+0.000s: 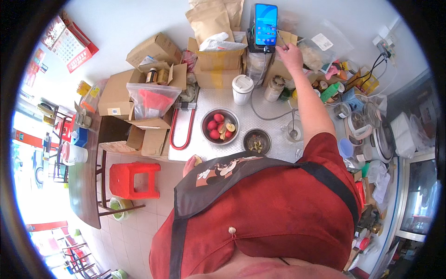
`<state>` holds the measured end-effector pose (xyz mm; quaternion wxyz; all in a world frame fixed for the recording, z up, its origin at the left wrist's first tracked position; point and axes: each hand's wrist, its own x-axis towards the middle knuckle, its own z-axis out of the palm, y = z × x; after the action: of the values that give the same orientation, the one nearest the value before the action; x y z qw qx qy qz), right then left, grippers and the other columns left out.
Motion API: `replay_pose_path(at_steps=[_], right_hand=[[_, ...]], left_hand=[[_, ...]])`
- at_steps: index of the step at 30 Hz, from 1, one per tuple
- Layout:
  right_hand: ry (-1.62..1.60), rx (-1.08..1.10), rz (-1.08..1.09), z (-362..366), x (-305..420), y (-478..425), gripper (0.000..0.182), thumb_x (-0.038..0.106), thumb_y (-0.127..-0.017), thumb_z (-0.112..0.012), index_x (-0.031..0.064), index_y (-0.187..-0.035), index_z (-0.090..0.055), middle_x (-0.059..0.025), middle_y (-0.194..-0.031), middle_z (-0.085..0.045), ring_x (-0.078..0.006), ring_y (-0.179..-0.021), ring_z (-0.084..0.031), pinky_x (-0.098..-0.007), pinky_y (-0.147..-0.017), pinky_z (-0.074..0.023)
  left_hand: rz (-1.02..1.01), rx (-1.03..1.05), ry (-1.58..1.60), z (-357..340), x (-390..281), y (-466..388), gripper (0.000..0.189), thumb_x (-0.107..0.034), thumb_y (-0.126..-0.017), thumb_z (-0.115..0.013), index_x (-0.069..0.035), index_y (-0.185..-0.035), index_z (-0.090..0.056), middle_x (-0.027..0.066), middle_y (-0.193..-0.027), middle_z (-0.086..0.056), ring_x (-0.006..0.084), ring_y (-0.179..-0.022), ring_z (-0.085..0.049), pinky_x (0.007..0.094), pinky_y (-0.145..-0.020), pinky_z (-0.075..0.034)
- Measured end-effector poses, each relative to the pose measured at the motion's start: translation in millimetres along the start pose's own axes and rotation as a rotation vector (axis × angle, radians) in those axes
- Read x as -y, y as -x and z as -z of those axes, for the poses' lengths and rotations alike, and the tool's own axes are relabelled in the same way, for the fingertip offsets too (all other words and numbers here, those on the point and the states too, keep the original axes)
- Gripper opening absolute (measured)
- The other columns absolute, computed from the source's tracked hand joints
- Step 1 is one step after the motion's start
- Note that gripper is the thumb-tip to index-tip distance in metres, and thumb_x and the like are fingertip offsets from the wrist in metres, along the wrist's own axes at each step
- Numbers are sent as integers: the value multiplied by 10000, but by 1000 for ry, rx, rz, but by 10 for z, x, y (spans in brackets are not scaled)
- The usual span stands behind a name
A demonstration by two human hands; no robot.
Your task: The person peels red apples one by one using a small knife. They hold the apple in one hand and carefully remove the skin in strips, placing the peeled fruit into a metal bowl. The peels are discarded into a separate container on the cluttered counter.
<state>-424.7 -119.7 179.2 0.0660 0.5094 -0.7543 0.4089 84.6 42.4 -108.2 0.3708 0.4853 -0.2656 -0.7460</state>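
My right hand (290, 56) reaches up to the phone (266, 26) on its stand and holds a thin knife (282, 39), its tip beside the phone's lit screen. Low at the table's near edge, my left hand (189, 166) is mostly hidden by the apron and holds a pale piece of cut fruit (198, 160). Between the arms stands a steel bowl (205, 137) with several red fruits and cut pieces. Right of it, a smaller steel bowl (268, 148) holds peelings or scraps. A white lidded cup (243, 91) stands behind the bowls.
Open cardboard boxes (115, 94) and a red U-shaped lock (171, 136) are at the left. A glass mug (292, 132) with a spoon stands right of the bowls. Jars (274, 91), a cable (266, 119) and a glass kettle (359, 123) lie farther right. A red stool (120, 180) stands on the floor.
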Motion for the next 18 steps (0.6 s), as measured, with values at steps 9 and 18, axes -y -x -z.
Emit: replay_pose_path(at_steps=[9,18], right_hand=[[-66,-17,-47,-64,130,-129,416,450,-727,-671,39,-719,-605,-141,-714,-639,-303,-707,-621,-394,-660,-481],[-131,-56,-96,-144,142,-116,427,445,-728,-670,27,-700,-591,-136,-703,-629,-300,-693,-608,-389,-647,-469]], left_hand=[[-42,79,27,193,161,-136,424,-297,-936,-507,23,-1213,-502,101,-1020,-610,173,-917,-600,291,-774,-491],[-44,-13,-19,99,87,-18,439,-310,-939,-500,27,-1221,-495,101,-1053,-599,172,-926,-595,281,-791,-480]])
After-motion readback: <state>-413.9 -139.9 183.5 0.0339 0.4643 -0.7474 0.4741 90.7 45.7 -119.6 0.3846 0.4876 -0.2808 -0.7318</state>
